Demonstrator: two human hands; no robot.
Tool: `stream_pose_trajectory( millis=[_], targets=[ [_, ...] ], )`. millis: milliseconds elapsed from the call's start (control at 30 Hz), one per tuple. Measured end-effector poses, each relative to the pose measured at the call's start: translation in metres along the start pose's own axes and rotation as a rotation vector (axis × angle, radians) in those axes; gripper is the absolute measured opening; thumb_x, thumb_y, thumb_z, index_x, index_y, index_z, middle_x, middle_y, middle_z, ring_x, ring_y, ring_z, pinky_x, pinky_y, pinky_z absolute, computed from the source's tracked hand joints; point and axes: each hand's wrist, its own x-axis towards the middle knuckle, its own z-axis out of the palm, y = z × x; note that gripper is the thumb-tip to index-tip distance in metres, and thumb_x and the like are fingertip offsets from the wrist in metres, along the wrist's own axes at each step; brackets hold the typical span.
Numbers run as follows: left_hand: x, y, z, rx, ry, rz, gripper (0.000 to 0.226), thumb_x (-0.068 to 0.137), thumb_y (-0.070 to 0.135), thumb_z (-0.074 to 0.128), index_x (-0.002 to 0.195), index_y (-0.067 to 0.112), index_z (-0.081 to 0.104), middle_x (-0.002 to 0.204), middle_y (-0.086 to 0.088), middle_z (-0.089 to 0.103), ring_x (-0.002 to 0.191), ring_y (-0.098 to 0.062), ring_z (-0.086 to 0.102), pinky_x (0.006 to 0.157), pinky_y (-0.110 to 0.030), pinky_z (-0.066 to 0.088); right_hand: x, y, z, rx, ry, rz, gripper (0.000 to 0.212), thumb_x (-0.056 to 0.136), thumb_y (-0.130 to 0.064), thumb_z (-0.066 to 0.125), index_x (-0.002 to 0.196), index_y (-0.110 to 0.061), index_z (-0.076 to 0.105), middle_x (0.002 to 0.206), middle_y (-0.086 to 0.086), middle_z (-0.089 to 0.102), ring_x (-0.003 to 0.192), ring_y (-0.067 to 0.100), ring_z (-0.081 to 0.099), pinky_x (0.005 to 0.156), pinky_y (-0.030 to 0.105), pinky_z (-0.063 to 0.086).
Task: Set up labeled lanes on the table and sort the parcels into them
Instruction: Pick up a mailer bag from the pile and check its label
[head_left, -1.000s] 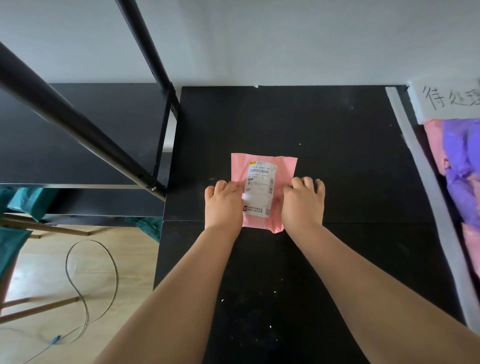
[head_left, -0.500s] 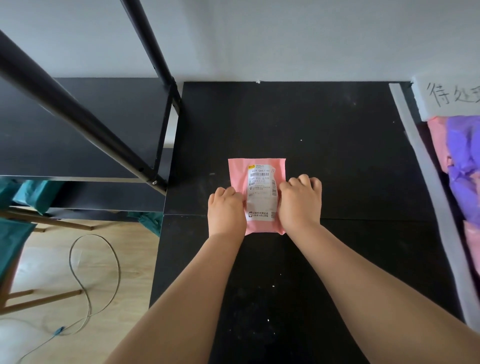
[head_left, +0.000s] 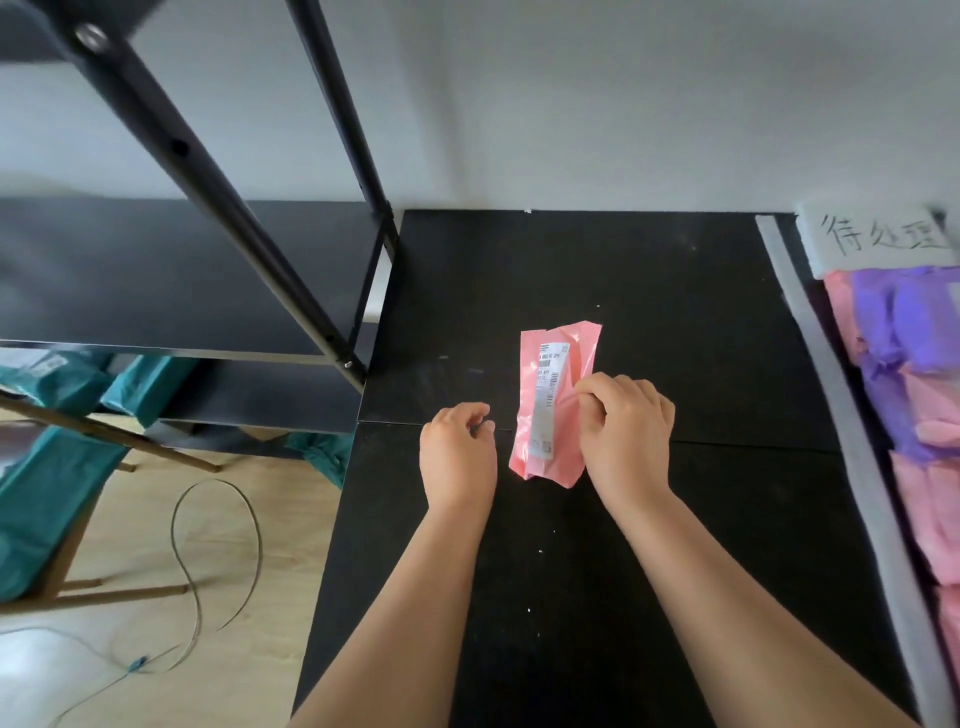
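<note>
Parcels (head_left: 914, 364) mostly sit heaped beyond the tape strip (head_left: 831, 395) by the only visible label (head_left: 883, 239), seemingly unsorted, while one pink parcel (head_left: 550, 410) is at the middle of the table (head_left: 649, 291), its right edge pinched by the right hand (head_left: 626, 431), the left hand (head_left: 457, 457) loosely curled and empty just beside it.

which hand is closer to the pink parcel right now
Right. The right hand pinches the pink parcel at its right edge. The left hand is just to the parcel's left, fingers loosely curled, not touching it.
</note>
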Motion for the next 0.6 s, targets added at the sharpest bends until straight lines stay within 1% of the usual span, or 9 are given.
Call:
stream_pose_trajectory(
  millis=[100,167,233,267,333,400,467,500,600],
  targets=[
    [-0.012,0.004,-0.010,0.000,-0.028,0.002,0.026,0.098,0.017,0.058,0.123,0.021,0.067,0.121,0.003,0.066,0.113,-0.015,0.059,0.094,-0.028,0.050,-0.005,-0.003,-0.018,0.077,0.025,-0.005,0.009,0.091,-0.009,0.065,0.094,-0.017,0.069,0.091,0.001,0.069,0.089,0.016,0.061,0.091,0.032,0.036],
    [-0.019,0.008,-0.020,-0.014,-0.051,-0.015,0.027,0.101,0.019,0.054,0.126,0.020,0.065,0.124,0.002,0.066,0.113,-0.016,0.060,0.092,-0.026,0.048,-0.009,-0.007,-0.030,0.159,0.002,0.015,0.009,0.094,-0.012,0.062,0.095,-0.018,0.068,0.098,-0.002,0.070,0.091,0.011,0.058,0.093,0.033,0.043],
    [-0.026,0.014,-0.031,-0.064,-0.070,-0.040,0.029,0.102,0.023,0.050,0.128,0.019,0.064,0.126,0.001,0.065,0.114,-0.017,0.061,0.093,-0.027,0.048,-0.015,-0.013,-0.047,0.238,-0.024,0.039,0.009,0.096,-0.015,0.062,0.098,-0.021,0.068,0.103,-0.006,0.068,0.093,0.007,0.056,0.094,0.039,0.051],
    [-0.029,0.017,-0.035,-0.108,-0.079,-0.057,0.030,0.103,0.026,0.049,0.128,0.019,0.063,0.127,0.001,0.065,0.114,-0.018,0.061,0.094,-0.030,0.048,-0.019,-0.017,-0.057,0.264,-0.027,0.040,0.008,0.096,-0.017,0.062,0.099,-0.023,0.067,0.104,-0.009,0.066,0.092,0.006,0.056,0.094,0.037,0.053],
    [-0.035,0.023,-0.045,-0.233,-0.121,-0.086,0.034,0.101,0.034,0.052,0.129,0.018,0.061,0.127,0.002,0.064,0.111,-0.017,0.061,0.095,-0.033,0.050,-0.028,-0.023,-0.076,0.306,-0.022,0.033,0.010,0.097,-0.019,0.061,0.097,-0.029,0.063,0.103,-0.016,0.062,0.090,0.001,0.055,0.090,0.026,0.051],
    [-0.043,0.029,-0.053,-0.331,-0.197,-0.077,0.039,0.096,0.039,0.061,0.130,0.019,0.060,0.122,0.006,0.064,0.103,-0.010,0.058,0.087,-0.028,0.049,-0.040,-0.028,-0.093,0.327,-0.013,0.054,0.012,0.097,-0.020,0.061,0.097,-0.032,0.060,0.104,-0.018,0.061,0.090,-0.001,0.055,0.084,0.015,0.044],
    [-0.051,0.033,-0.063,-0.382,-0.246,-0.047,0.034,0.090,0.033,0.071,0.120,0.019,0.065,0.110,0.008,0.066,0.091,-0.005,0.059,0.071,-0.019,0.046,-0.054,-0.031,-0.106,0.329,0.006,0.082,0.011,0.097,-0.021,0.061,0.098,-0.032,0.060,0.106,-0.016,0.061,0.091,0.000,0.056,0.078,0.009,0.040],
    [-0.056,0.034,-0.068,-0.395,-0.254,-0.032,0.029,0.087,0.029,0.075,0.114,0.019,0.067,0.105,0.008,0.067,0.086,-0.005,0.060,0.066,-0.017,0.044,-0.061,-0.033,-0.111,0.331,0.017,0.092,0.011,0.097,-0.021,0.061,0.098,-0.031,0.060,0.107,-0.015,0.062,0.090,0.000,0.057,0.076,0.008,0.040],
    [-0.070,0.034,-0.081,-0.385,-0.216,0.025,0.020,0.087,0.022,0.075,0.106,0.019,0.069,0.098,0.006,0.068,0.081,-0.005,0.060,0.063,-0.016,0.043,-0.082,-0.040,-0.124,0.351,0.048,0.110,0.011,0.096,-0.019,0.061,0.097,-0.030,0.060,0.108,-0.014,0.062,0.093,0.004,0.058,0.074,0.008,0.041]
  ],
)
